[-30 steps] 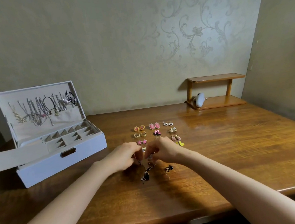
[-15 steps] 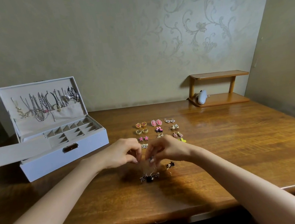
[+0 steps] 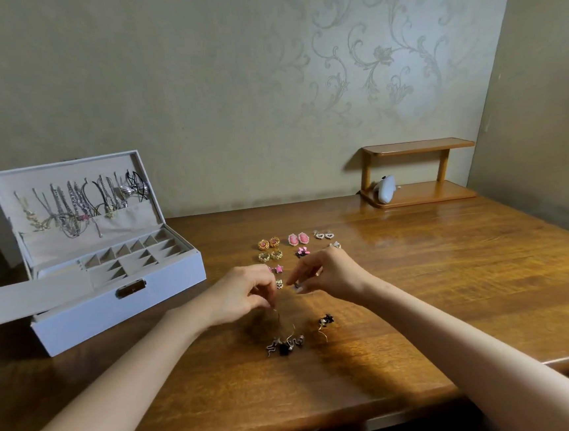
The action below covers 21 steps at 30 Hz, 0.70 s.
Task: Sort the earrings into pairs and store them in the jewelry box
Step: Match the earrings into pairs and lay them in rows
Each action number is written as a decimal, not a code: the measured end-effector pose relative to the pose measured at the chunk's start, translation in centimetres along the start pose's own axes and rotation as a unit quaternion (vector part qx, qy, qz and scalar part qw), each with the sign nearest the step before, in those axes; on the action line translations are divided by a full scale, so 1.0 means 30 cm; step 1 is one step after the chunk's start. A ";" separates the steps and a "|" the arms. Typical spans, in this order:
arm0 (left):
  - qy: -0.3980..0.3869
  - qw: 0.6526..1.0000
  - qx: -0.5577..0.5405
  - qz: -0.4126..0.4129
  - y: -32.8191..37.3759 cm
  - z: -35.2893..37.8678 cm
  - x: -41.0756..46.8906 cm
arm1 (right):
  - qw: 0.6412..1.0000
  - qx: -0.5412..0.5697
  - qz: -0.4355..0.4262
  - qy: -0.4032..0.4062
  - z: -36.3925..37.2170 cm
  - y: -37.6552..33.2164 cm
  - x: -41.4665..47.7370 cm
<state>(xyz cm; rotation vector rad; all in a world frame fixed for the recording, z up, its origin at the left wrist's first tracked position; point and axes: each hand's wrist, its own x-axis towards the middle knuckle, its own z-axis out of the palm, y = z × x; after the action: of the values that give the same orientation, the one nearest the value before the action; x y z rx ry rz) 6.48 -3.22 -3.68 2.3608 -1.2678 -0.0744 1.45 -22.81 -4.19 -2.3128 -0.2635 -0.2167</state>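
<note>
A second ago your hands were pressed together low on the desk (image 3: 420, 289), covering the tangle (image 3: 284, 344) of dark earrings. Now both have lifted and drawn a little apart, and the tangle lies in plain sight below them, just under the middle of the frame. The tangle and the loose earring (image 3: 326, 321) to its right lie where they lay half a second ago. Your right hand (image 3: 331, 273) has risen further than the left and now hides the right end of the sorted pairs (image 3: 268, 243).

Your left hand (image 3: 243, 292) hovers palm down, its fingers (image 3: 265, 287) curled and pinching a thin wire hook (image 3: 278, 315) that hangs toward the tangle; you cannot tell if it is joined to it. Your right hand is angled toward the left one, wrist higher, fingertips drawn together; whether they hold anything cannot be told.

The pairs stand in rows beyond your hands at mid-frame. The box (image 3: 119, 310) sits open at the left of the frame.
</note>
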 end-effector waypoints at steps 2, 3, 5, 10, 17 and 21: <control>-0.006 0.999 0.031 -0.005 -0.013 0.018 0.009 | 1.000 0.014 0.004 0.000 0.001 -0.005 0.001; -0.007 0.999 0.041 -0.008 -0.020 0.029 0.011 | 0.999 0.034 0.008 -0.004 0.001 -0.008 0.000; -0.008 0.998 0.050 -0.022 -0.034 0.045 0.013 | 0.998 0.066 0.019 -0.015 0.001 -0.012 -0.001; -0.020 0.986 0.148 -0.069 -0.038 0.045 0.008 | 0.996 0.067 0.039 -0.035 0.001 -0.018 0.006; -0.018 0.971 0.202 -0.130 -0.034 0.029 -0.002 | 0.995 0.082 0.063 -0.016 0.012 -0.016 0.016; -0.008 0.963 0.208 -0.172 -0.023 0.042 0.015 | 0.995 0.068 0.071 0.008 0.019 -0.015 0.025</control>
<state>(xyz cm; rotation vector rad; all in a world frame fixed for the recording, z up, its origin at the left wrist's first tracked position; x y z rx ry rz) 6.95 -3.73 -5.01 2.9280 -0.9343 0.0729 2.10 -21.99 -4.08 -2.1838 -0.1017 -0.1419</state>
